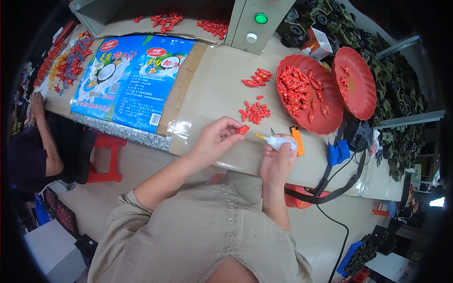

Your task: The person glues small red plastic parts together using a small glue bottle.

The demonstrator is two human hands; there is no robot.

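Between the thumb and fingers of my left hand (218, 140) is a small red plastic figure part (243, 129). My right hand (277, 163) is wrapped round a white glue bottle (280, 143), its yellow nozzle tip pointing left toward the red part, a small gap between them. A thin dark pointed blade or tip shows just behind the bottle. Beyond my hands lie a small heap of red pieces (255, 112) and a row of longer red figures (257, 78). An orange box-shaped item (297, 140) lies beside the bottle.
A red scalloped tray (282, 57) holds many red figures; another red tray (365, 85) holds a few. A blue printed cardboard sheet (127, 82) covers the table's left. Black straps and a cable (325, 181) hang at the right edge. At far left another person's hand (37, 106) rests near coloured parts.
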